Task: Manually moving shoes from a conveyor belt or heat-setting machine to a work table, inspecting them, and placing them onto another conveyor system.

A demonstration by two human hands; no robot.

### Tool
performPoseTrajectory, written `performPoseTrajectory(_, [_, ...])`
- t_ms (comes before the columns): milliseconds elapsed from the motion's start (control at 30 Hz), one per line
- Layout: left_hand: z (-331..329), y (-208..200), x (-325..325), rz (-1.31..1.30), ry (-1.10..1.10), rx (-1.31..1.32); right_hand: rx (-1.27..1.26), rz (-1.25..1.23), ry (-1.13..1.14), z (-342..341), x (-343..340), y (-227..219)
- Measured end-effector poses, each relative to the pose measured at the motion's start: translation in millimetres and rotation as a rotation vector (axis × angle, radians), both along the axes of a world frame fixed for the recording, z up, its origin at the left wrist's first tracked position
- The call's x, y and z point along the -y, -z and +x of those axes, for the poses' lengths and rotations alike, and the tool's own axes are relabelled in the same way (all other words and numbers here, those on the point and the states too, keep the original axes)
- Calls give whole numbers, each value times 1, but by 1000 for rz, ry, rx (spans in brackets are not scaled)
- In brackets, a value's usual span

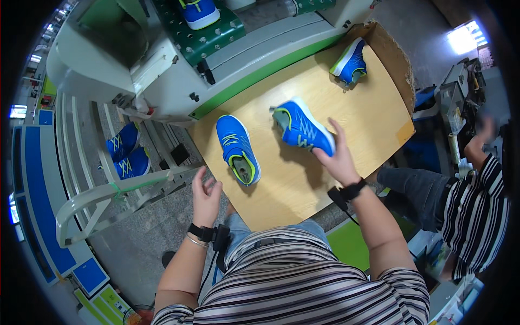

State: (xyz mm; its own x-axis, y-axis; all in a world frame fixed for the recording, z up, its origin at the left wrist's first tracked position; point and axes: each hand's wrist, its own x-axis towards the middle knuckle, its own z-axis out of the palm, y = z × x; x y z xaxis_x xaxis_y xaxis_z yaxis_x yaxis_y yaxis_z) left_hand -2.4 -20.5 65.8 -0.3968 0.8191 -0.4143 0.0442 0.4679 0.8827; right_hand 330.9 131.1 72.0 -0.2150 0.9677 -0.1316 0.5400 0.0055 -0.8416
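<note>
A blue sneaker with lime trim and a white sole is in my right hand; thumb and fingers grip it near the toe, and a shadow lies beneath it on the board. Nothing is in my left hand, whose fingers are apart and slightly curled, just off the board's left edge. To the right of that hand a second blue sneaker lies on the wooden tabletop, its opening toward me. Another sneaker rests at the far right corner, tilted on its side.
A machine with a perforated green conveyor belt stands beyond the tabletop, carrying another sneaker. Blue shoes sit on a metal rack at left. Cardboard borders the right far corner. A person in stripes is at right.
</note>
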Motion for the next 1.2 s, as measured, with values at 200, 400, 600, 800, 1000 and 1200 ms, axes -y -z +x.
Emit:
performPoseTrajectory(200, [27, 28, 14, 120, 407, -474, -388, -105, 513, 42, -28, -48])
performPoseTrajectory(400, [64, 56, -7, 211, 217, -423, -320, -147, 298, -38, 17, -10])
performPoseTrajectory(600, [71, 55, -31, 313, 145, -399, -77, 190, 424, -69, 39, 66])
performPoseTrajectory(800, [42, 35, -33, 323, 52, 136, -187, 75, 234, -44, 58, 60])
performPoseTrajectory(1000, [36, 16, -21, 296, 10, 502, -230, -30, 219, -33, 96, 40])
performPoseTrajectory(1200, [94, 44, -2, 274, 128, -129, -215, 30, 208, -35, 100, 63])
